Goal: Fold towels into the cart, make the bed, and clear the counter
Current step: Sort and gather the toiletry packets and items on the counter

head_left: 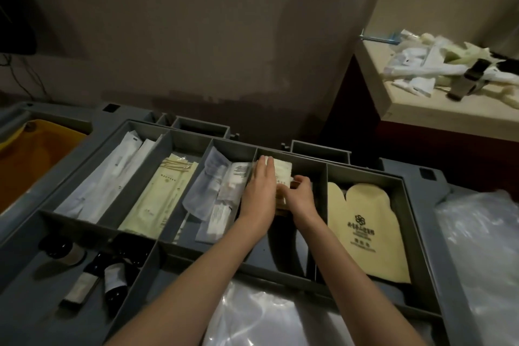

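Note:
Both hands reach into one compartment of the grey cart tray (365,170). My left hand (259,194) lies flat with straight fingers against a stack of small cream packets (283,173). My right hand (302,196) has its fingers curled around the lower packets of that stack. The beige counter (421,118) at the right holds a heap of white and pale wrapped amenities (421,67) and a dark bottle (467,80).
Other tray compartments hold long white sachets (109,180), cream sachets (163,191), clear packets (216,191) and yellow mitts (365,222). Dark bottles (112,278) lie at the lower left. A yellow bag (31,160) opens at the left, clear plastic (483,247) at the right.

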